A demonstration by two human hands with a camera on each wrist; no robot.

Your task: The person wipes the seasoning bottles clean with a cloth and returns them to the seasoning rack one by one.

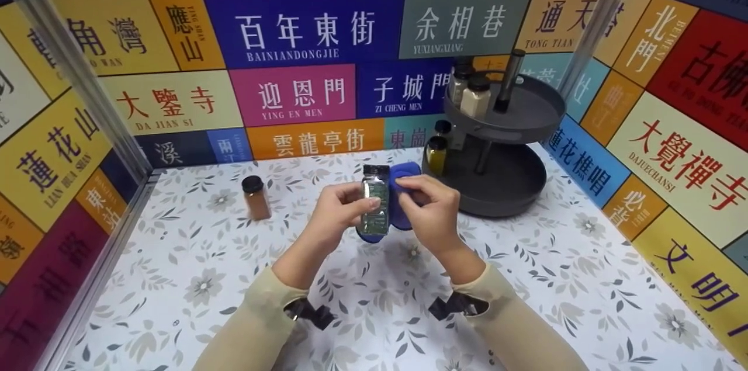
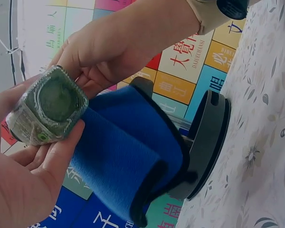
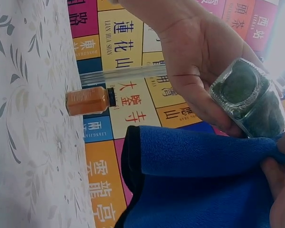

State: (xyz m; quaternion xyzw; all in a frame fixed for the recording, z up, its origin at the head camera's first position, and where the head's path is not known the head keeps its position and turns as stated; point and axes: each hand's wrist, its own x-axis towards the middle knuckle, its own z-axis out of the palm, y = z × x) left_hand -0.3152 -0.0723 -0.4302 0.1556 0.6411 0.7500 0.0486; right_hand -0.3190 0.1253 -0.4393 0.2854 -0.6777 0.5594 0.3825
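Note:
My left hand (image 1: 339,210) grips a square glass spice jar (image 1: 376,201) with dark green contents and a black cap, held upright above the table. In the left wrist view the jar's base (image 2: 59,99) faces the camera. Close on the right, my right hand (image 1: 431,207) pinches a blue cloth (image 1: 401,201) with dark edging. The cloth (image 3: 199,156) hangs folded from those fingers and lies against the side of the jar. Part of it shows below the jar too.
On the left of the patterned table stands a jar of orange-brown spice (image 1: 256,198) with a black cap. A dark two-tier round rack (image 1: 497,193) is at the back right, with several capped jars on its tiers. Sign-printed panels (image 1: 304,26) enclose the table.

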